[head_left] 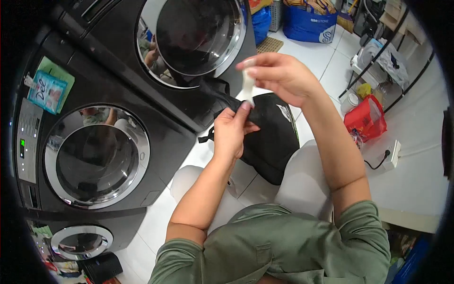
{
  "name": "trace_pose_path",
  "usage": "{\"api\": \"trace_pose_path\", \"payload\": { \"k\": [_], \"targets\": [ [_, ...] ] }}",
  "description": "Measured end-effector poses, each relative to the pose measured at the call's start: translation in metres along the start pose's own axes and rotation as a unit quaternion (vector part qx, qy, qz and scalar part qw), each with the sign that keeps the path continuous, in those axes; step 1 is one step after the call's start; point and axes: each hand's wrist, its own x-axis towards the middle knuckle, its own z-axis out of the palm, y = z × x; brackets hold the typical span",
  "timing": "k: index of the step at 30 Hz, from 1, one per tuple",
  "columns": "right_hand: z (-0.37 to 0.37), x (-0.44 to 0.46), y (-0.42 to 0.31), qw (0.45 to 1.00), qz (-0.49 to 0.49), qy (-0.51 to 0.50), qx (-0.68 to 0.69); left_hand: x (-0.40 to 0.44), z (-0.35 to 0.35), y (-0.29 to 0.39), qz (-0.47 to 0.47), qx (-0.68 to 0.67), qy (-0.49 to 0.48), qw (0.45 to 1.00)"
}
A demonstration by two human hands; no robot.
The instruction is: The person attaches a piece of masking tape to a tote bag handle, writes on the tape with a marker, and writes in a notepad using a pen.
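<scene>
A small white strip (248,87) stretches between my two hands. My right hand (283,78) pinches its upper end between thumb and fingers. My left hand (231,130) is closed on the lower end, thumb on top; whether it also grips black fabric is hidden. Just below and behind the hands, a black bag (272,142) that looks like a backpack rests by my knees, with a strap (220,92) running up toward the machines. A pale patch shows on the bag's right side, too small to read.
Dark front-loading laundry machines (168,156) stand along the left. At the back sits a blue shopping bag (309,23). To the right are a red bag (366,118), a wire rack (373,59) and a white power outlet box (391,154) with a black plug. White floor tiles lie beneath.
</scene>
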Motion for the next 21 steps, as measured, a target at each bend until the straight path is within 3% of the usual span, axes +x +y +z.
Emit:
{"api": "trace_pose_path", "payload": {
  "k": [3, 6, 7, 11, 17, 21],
  "targets": [
    [0.000, -0.009, 0.015, 0.994, -0.054, 0.079, 0.050, 0.001, -0.006, 0.010, -0.011, -0.149, -0.032, 0.988],
    [0.025, -0.018, 0.028, 0.994, -0.057, 0.078, 0.046, 0.003, -0.019, 0.014, -0.019, -0.196, -0.038, 0.980],
    [0.029, -0.016, 0.040, 0.991, -0.107, 0.071, 0.025, 0.002, -0.019, 0.017, -0.008, -0.202, -0.037, 0.979],
    [0.046, -0.018, 0.052, 0.995, -0.061, 0.069, 0.036, -0.001, -0.019, 0.023, 0.004, -0.229, -0.054, 0.972],
    [0.046, -0.010, 0.065, 0.968, -0.147, 0.109, -0.171, -0.003, -0.025, 0.022, 0.030, -0.244, -0.064, 0.967],
    [0.047, -0.009, 0.072, 0.949, -0.178, 0.129, -0.227, -0.004, -0.029, 0.020, 0.052, -0.227, -0.063, 0.970]
  ]
}}
